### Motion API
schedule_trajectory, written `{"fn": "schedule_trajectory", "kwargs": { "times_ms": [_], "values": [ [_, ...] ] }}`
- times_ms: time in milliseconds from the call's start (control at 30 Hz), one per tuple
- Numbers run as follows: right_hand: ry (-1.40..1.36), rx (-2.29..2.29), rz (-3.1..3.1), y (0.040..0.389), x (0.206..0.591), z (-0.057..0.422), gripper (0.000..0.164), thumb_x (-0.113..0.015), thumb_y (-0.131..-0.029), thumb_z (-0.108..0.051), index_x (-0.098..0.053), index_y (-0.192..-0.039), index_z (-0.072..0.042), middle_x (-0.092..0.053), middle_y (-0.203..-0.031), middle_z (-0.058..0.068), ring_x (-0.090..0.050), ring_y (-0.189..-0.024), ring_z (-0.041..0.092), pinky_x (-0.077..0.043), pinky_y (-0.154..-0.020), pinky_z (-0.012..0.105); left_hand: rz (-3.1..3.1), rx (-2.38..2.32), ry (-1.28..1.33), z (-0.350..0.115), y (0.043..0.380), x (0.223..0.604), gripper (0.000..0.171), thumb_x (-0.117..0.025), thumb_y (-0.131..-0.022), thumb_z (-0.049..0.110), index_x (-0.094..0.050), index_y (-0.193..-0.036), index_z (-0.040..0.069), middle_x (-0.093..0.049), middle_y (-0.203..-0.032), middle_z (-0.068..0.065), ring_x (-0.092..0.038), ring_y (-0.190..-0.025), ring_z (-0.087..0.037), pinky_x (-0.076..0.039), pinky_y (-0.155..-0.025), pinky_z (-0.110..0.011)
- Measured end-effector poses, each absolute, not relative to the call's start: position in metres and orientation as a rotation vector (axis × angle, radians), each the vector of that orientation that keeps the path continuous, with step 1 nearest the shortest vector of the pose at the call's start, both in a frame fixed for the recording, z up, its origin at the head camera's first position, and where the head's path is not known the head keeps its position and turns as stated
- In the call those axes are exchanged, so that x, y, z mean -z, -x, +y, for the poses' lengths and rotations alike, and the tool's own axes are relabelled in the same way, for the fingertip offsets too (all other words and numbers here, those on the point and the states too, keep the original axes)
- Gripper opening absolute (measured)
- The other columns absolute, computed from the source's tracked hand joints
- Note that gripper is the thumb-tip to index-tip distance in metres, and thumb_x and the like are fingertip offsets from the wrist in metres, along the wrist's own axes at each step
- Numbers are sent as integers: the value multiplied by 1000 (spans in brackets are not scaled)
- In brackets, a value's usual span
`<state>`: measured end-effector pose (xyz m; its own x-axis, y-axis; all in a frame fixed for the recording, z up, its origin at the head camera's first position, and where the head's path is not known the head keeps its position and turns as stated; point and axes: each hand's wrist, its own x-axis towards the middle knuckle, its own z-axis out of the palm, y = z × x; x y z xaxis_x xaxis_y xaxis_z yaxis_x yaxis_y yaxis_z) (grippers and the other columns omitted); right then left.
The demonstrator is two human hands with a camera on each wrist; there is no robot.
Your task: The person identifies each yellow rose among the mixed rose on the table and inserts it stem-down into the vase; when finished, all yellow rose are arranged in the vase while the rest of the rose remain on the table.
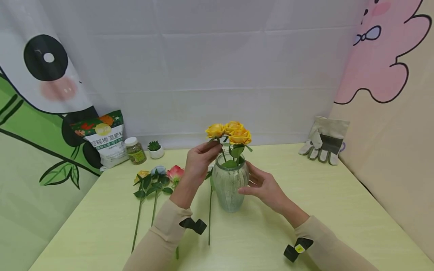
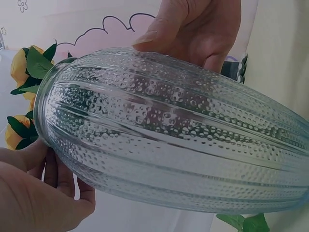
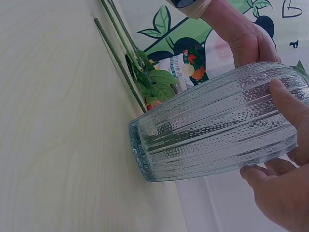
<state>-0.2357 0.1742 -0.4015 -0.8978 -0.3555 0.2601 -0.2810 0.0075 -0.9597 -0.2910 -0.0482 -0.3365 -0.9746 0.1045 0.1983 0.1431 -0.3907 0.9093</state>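
A ribbed clear glass vase [image 1: 231, 190] stands upright on the table, with several yellow roses [image 1: 240, 136] in its mouth. At the rim's left side, my left hand [image 1: 200, 162] pinches the stem of the leftmost yellow rose [image 1: 215, 131]; the fingertips are partly hidden in the head view. My right hand [image 1: 266, 188] holds the vase's right side, thumb in front and fingers behind, as the right wrist view also shows against the glass [image 3: 212, 130]. Green leaves [image 1: 230, 163] show just inside the mouth.
Left of the vase lie a yellow rose [image 1: 142, 174], a blue flower [image 1: 158, 170] and a pink flower [image 1: 175, 173]; another stem [image 1: 210, 222] lies nearer. Behind stand a fertilizer bag [image 1: 110, 141], a jar [image 1: 135, 152] and a potted succulent [image 1: 155, 150]. Gloves [image 1: 325, 141] lean at back right.
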Motion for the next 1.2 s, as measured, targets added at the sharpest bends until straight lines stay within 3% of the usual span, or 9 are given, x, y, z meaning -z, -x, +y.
{"fn": "schedule_trajectory", "kwargs": {
  "times_ms": [233,533,733,967,1067,1200],
  "values": [
    [654,2054,2197,236,401,174,94,-82,-85,-13,-25,-159,-11,-28,-162,4,-36,-143,27,-41,-108,32,-1659,2620,285,-54,288,340,21,-63,-95,-7,-76,-95,8,-74,-88,-2,-72,-84,-14,-56,-88,-28],
    [660,2042,2207,235,402,174,95,-82,-85,-15,-24,-159,-10,-26,-162,7,-34,-144,30,-40,-109,35,-1613,2628,269,-68,282,349,20,-63,-93,-11,-76,-99,4,-74,-90,-5,-72,-84,-17,-53,-98,-42],
    [674,2038,2218,236,403,174,95,-82,-85,-15,-23,-159,-9,-26,-162,8,-34,-144,31,-40,-108,34,-1671,2597,247,-92,277,360,17,-65,-94,-7,-73,-108,-2,-73,-94,-6,-72,-89,-18,-53,-97,-40],
    [655,2018,2220,236,401,172,97,-83,-84,-18,-23,-160,-10,-25,-163,6,-34,-144,30,-41,-108,35,-1685,2552,148,-133,278,376,15,-67,-94,-4,-77,-102,4,-75,-93,-8,-73,-89,-18,-55,-94,-38],
    [639,2019,2208,235,401,173,98,-83,-84,-20,-22,-160,-11,-24,-163,6,-34,-144,30,-41,-108,34,-1733,2511,79,-147,280,383,15,-67,-94,-1,-75,-107,2,-76,-93,-7,-74,-89,-17,-54,-95,-39],
    [633,2029,2202,235,402,174,97,-82,-85,-17,-21,-160,-9,-23,-163,9,-34,-144,31,-41,-108,35,-1832,2436,-43,-163,282,388,31,-70,-94,4,-66,-122,-8,-76,-93,-2,-73,-91,-15,-54,-95,-36]
  ]
}}
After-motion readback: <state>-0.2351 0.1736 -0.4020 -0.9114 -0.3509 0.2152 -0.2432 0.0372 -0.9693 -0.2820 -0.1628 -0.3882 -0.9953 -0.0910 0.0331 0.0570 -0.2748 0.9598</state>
